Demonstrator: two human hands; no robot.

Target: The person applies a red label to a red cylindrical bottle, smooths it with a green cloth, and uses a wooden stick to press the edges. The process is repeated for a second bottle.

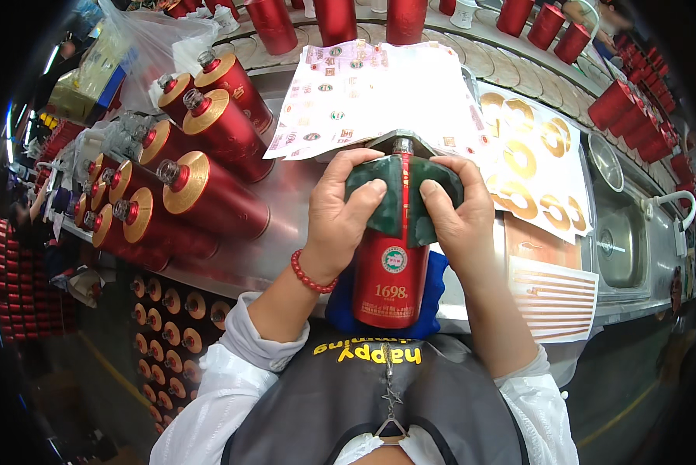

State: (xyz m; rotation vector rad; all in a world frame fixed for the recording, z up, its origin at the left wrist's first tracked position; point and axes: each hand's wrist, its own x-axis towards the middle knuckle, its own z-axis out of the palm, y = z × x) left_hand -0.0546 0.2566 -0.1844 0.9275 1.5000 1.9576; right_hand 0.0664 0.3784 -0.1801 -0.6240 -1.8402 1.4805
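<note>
Red cylindrical bottle with a narrow neck (389, 271): being held in front of the body, at the near edge of the grey metal table (290, 194) and over a bright blue cloth (435, 291). Being gripped through dark green pads (422, 223) between left hand (342, 203) and right hand (464, 208), both half-closed, with thumbs on top and fingers over the far edges. Pointing neck-first away from the body, long axis running nearly fore-and-aft, leaning slightly rightward.
</note>
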